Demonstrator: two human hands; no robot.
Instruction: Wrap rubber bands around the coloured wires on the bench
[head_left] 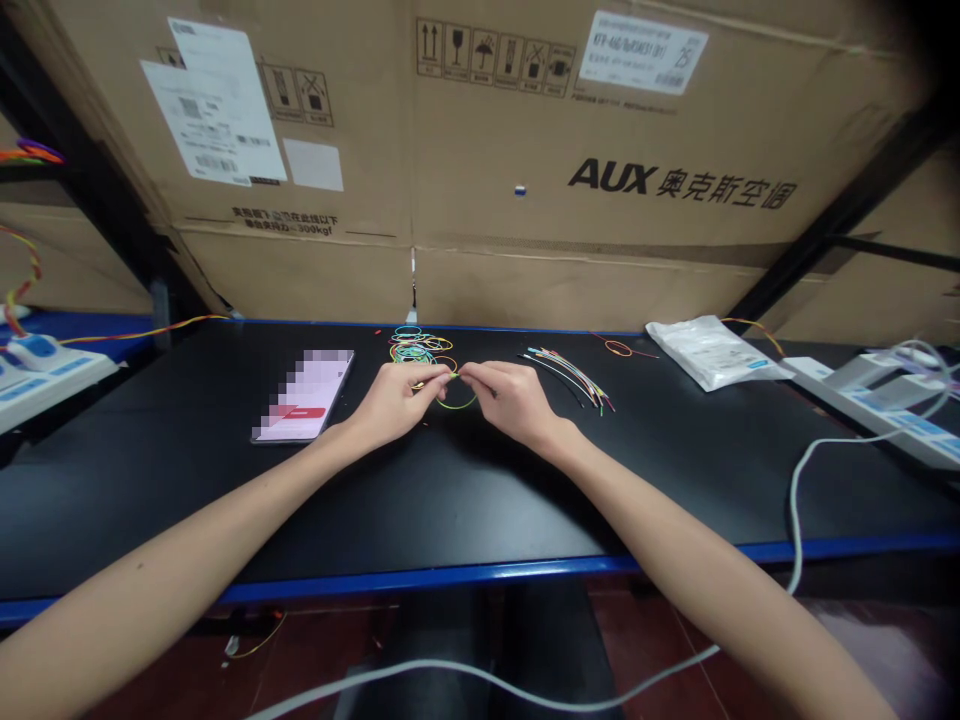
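Note:
My left hand [405,400] and my right hand [514,398] meet fingertip to fingertip over the middle of the black table. Both pinch a thin yellow-green wire [457,406], whose loop hangs down between them. The wire's ends are mostly hidden by my fingers. Just behind my left hand lies a tangle of coiled coloured wires [409,350]. To the right of my right hand rests a loose bundle of short, straight wires [574,378] in several colours.
A lit phone [307,400] lies left of my hands. At the back right are a small red wire loop [619,348] and a white plastic packet [712,352]. Power strips [892,405] and a white cable [799,500] occupy the right side. A large cardboard box [480,140] stands behind.

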